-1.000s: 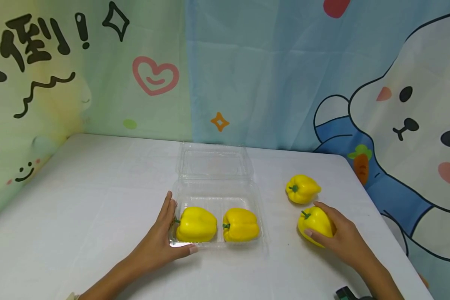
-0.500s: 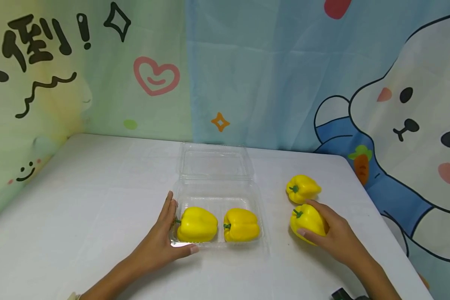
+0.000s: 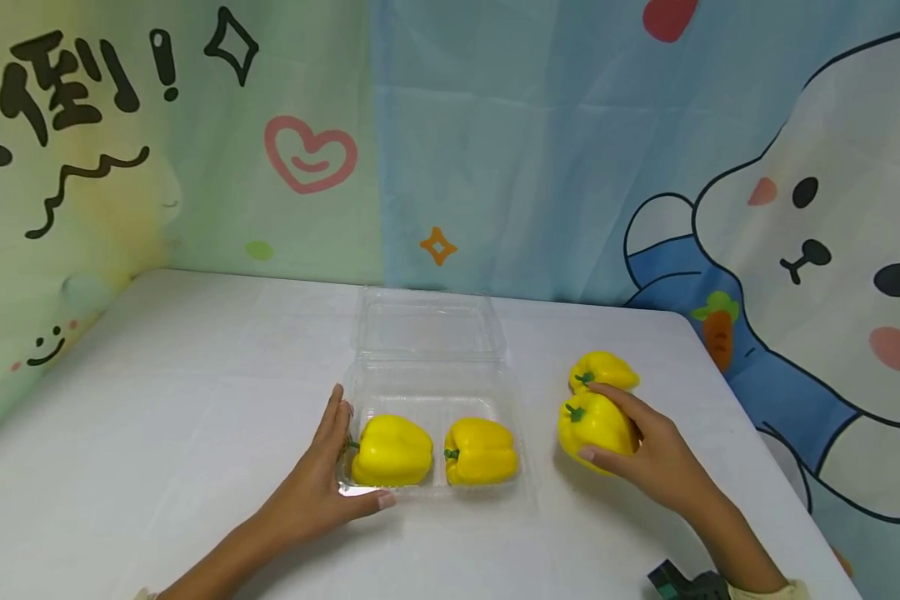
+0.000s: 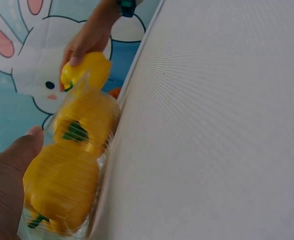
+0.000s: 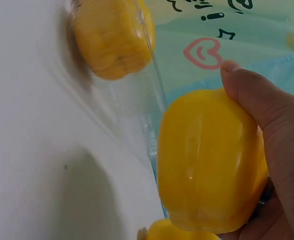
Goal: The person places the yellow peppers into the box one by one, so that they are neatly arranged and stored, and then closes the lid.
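My right hand grips a yellow bell pepper from its right side, thumb in front. In the right wrist view this pepper is off the table, its shadow below. Straight fingers of my left hand touch the left side of a clear plastic clamshell box, thumb along its front edge. Inside the box's front half lie two more yellow peppers, one at left and one at right. Behind the held pepper, another yellow pepper lies on the table, partly hidden.
The box's clear lid lies folded back behind it. A white table carries everything, its right edge beyond the right hand. Printed cloth hangs behind. A dark device sits at the right wrist.
My right hand has moved left and slightly back with the pepper, lifting it from the table and closer to the box. The left hand and the boxed peppers stay where they were.
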Available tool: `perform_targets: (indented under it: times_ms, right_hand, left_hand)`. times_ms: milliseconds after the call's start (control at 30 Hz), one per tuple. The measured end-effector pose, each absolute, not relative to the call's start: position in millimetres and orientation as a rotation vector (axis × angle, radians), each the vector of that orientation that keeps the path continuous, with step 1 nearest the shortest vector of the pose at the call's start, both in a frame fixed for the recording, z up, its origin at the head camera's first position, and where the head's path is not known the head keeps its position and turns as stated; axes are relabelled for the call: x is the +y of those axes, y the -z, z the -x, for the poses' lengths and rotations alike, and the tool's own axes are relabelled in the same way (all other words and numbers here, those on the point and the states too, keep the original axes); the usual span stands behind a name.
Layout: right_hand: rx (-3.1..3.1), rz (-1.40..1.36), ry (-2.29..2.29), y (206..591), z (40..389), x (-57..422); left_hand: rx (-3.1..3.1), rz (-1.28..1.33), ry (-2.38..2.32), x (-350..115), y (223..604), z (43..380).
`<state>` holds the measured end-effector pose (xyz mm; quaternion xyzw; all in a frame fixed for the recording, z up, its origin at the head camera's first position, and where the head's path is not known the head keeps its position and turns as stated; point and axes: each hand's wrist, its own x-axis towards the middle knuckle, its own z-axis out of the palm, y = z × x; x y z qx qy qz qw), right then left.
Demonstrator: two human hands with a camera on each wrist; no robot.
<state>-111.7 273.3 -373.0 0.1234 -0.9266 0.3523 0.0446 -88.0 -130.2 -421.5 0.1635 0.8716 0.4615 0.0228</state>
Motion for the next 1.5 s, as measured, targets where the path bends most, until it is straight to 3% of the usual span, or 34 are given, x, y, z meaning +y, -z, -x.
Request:
perform_targets:
  times_ms: [433, 1500]
  right_hand:
    - [-2.753, -0.587, -1.181, 366, 127, 250]
    - [-2.655, -0.722, -1.31, 354, 144, 204]
  left_hand:
    - [2.709, -0.5, -1.424, -131, 421, 88]
    - [2.704, -0.488, -1.423, -131, 423, 88]
